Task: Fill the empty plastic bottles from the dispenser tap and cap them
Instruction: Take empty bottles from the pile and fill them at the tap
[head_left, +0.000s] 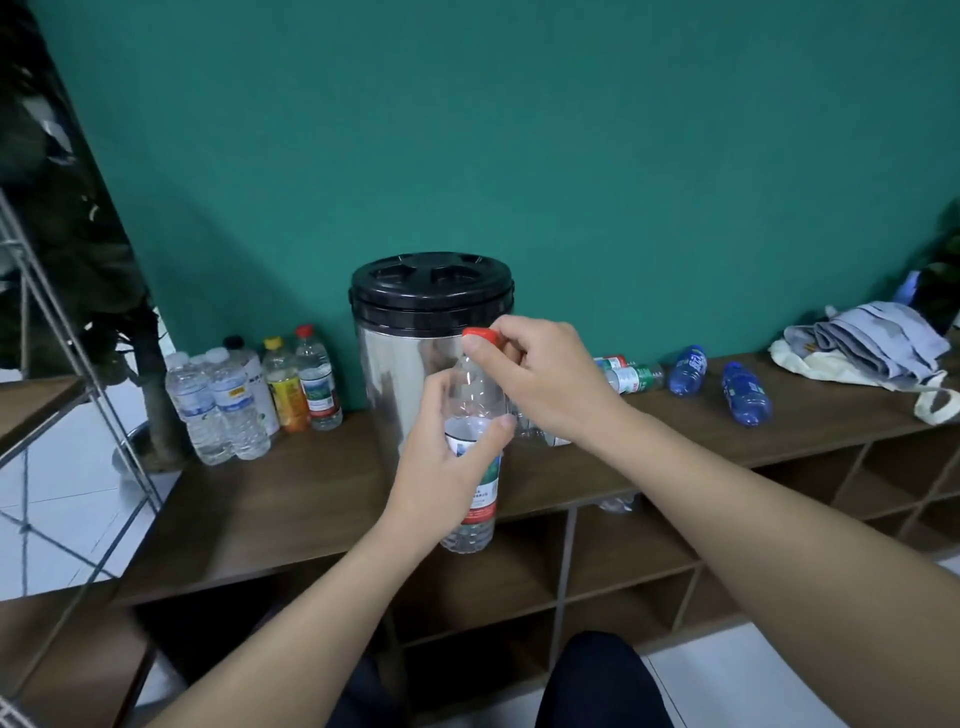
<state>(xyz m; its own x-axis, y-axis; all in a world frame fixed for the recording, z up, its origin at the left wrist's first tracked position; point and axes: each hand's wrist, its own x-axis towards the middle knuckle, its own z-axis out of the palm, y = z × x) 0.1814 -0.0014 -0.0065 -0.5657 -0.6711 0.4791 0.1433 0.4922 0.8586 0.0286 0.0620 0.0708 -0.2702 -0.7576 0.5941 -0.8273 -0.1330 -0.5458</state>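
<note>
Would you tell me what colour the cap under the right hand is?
Red cap, gripped by the right hand; head view.

Bare forearms, no sleeves visible; dark navy trousers (602, 680) on legs.

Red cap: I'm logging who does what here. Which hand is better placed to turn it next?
Right. The right hand already pinches the red cap from above, while the left hand grips the bottle round its body and steadies it.

Clear plastic bottle (470, 447), glossy metal dispenser (410, 374), matt wood shelf (270, 499).
</note>
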